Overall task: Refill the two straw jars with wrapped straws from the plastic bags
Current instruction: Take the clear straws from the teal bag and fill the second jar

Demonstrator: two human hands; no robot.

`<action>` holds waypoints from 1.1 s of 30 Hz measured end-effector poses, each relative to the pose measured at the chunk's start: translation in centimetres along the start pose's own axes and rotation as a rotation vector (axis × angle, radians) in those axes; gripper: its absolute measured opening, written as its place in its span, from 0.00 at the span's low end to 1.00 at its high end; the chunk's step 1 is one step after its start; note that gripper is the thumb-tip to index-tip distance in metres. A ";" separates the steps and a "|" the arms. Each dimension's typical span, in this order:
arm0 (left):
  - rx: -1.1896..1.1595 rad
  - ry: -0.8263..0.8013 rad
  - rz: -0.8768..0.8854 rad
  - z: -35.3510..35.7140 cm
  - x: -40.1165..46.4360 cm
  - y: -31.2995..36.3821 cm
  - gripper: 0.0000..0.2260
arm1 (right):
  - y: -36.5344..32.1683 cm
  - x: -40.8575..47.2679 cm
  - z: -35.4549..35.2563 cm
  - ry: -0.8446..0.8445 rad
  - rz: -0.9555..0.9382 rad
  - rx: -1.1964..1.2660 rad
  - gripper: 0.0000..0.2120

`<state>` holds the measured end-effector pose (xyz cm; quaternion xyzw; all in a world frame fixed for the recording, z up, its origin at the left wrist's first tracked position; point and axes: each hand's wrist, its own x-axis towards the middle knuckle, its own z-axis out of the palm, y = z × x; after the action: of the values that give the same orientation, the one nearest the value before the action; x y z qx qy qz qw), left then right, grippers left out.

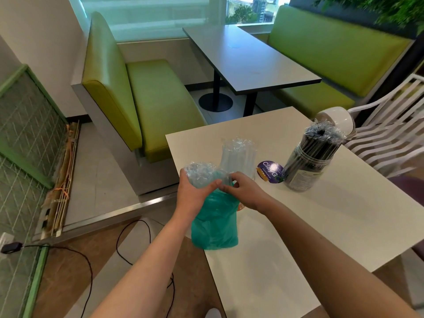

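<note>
step: pulling a bundle of clear wrapped straws (202, 176) up out of the teal plastic bag (214, 222), so I'd call this mid-refill on the second jar

left hand (195, 195): curled around the bundle near its top, holding it up

right hand (243, 191): fingers pinching the bag's mouth right beside the bundle, looks like I'm peeling it down

clear jar (238, 156): just behind my hands on the white table (344, 214), already has clear straws standing in it, can't tell how full

dark straw jar (307, 161): further right, packed with black straws, looks done to me; its white lid (337, 120) sits behind it near the far corner

next: get the bag fully off, then swing the bundle over the clear jar and drop it in upright, without knocking it

edges: the bag hangs right over the table's left edge, so anything that slips goes to the floor

room: lots of bare tabletop to my right, purple sticker (270, 172) between the jars
</note>
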<state>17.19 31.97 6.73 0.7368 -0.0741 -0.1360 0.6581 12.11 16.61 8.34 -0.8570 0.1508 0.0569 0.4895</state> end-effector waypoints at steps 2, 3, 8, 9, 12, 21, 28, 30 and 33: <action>0.015 0.008 0.001 0.2 0.0 0.1 0.32 | 0.1 -0.2 0.2 -0.004 0.018 0.033 0.18; 0.020 0.011 0.000 0.3 0.1 0.1 0.31 | 0.2 -0.3 0.2 -0.002 0.029 0.048 0.19; 0.016 0.044 0.013 0.5 0.3 0.2 0.31 | 0.2 -0.2 -0.3 0.133 -0.004 0.157 0.10; 0.018 0.050 0.014 0.6 0.4 0.1 0.31 | 0.1 -0.2 -0.7 0.161 -0.027 0.171 0.09; 0.024 0.058 0.016 0.8 0.6 0.0 0.31 | -1.0 -0.1 -2.0 0.225 -0.112 0.211 0.08; 0.076 0.065 0.001 1.2 0.8 0.0 0.32 | -6.5 -0.3 -8.6 0.611 -0.294 0.232 0.12; 0.084 0.069 -0.007 1.3 0.7 -0.1 0.32 | -6.2 0.7 -10.5 0.723 -0.279 0.061 0.18; 0.083 0.068 -0.007 1.4 0.6 0.0 0.31 | -5.4 0.9 -9.8 0.683 -0.250 -0.013 0.17; 0.094 0.067 -0.011 1.5 0.6 0.0 0.31 | -3.8 1.1 -8.3 0.622 -0.163 -0.080 0.17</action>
<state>17.32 30.40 6.55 0.7716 -0.0543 -0.1112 0.6240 13.92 11.12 15.42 -0.8611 0.2218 -0.2410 0.3889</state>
